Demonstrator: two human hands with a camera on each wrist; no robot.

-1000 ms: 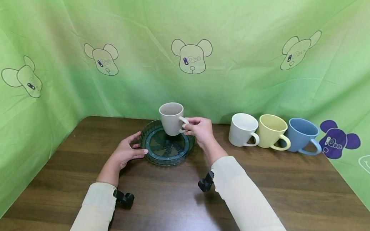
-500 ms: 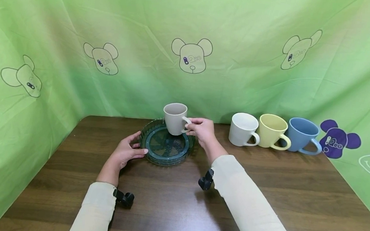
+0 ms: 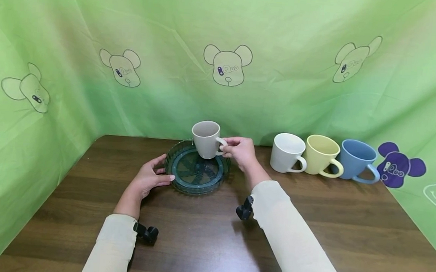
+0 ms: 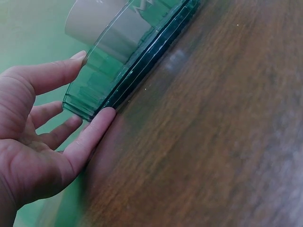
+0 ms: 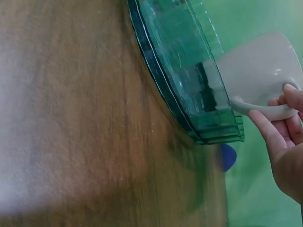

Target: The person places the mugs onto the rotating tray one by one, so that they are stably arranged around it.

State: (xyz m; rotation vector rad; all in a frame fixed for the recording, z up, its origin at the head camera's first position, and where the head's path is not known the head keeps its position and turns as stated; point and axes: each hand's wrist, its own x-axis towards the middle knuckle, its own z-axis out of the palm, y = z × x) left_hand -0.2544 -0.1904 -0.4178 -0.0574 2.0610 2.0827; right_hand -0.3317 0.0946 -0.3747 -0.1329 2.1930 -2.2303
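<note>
By its handle, my right hand pinches a beige mug, which is upright inside the rear part of a round, clear green tray. In the right wrist view the mug's lower part shows through the tray wall; I cannot tell whether its base touches the tray floor. My left hand touches the tray's left side with spread, fairly straight fingers. In the left wrist view one fingertip is at the rim, and another digit lies by the base, near the tabletop.
A white mug, a yellow mug and a blue mug stand in a row at the back right of the wooden table, handles facing right. A green printed curtain hangs behind the table.
The beige mug and my right hand moved slightly to the right over the tray, then stayed nearly in place. My left hand and the tray have not visibly moved.
</note>
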